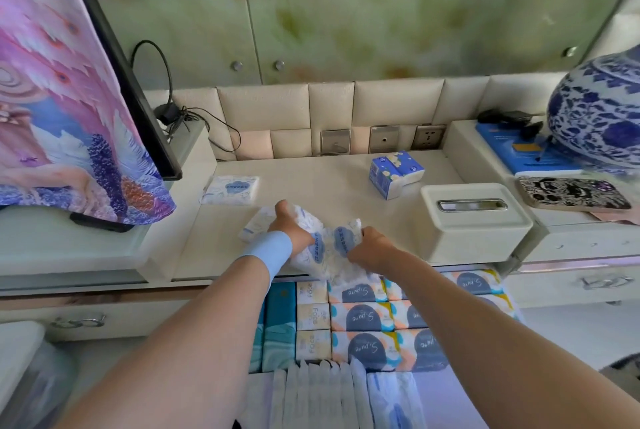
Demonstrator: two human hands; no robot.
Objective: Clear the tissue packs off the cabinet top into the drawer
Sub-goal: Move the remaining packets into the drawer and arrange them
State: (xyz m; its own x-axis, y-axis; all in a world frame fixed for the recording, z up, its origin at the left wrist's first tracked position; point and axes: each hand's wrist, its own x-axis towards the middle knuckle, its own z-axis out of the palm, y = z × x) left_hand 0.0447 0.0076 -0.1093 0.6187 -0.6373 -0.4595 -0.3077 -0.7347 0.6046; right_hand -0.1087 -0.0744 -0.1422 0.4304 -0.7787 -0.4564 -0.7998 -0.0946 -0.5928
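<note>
1. the left hand (291, 228), with a pale blue band at the wrist, and the right hand (372, 248) both grip a loose cluster of soft white plastic-wrapped tissue packs with blue print (334, 243). the fingers curl into the wrapping. how many packs are in the cluster i cannot tell.
2. the cluster lies at the front edge of the cream cabinet top (311, 172), partly overhanging the open drawer (460, 404) below.
3. these packs look light and squashy, and the film is probably slick and crinkly. a broad grip across the pack bodies should hold better than a pinch at a corner, where one could slide out.
4. two more remain on the top: a flat white pack with a blue label (230, 189) to the left, and a stiffer-looking blue and white block of packs with yellow flowers (394, 172) further back on the right.
5. the drawer is already crowded:
   - white and orange packs with dark blue ovals (363, 316) lie in rows
   - small cream packs (311, 316) sit beside them
   - teal packs (278, 328) are at the left
   - thin white packs stand on edge (318, 394) along the front
6. free space looks likeliest at the front right.
</note>
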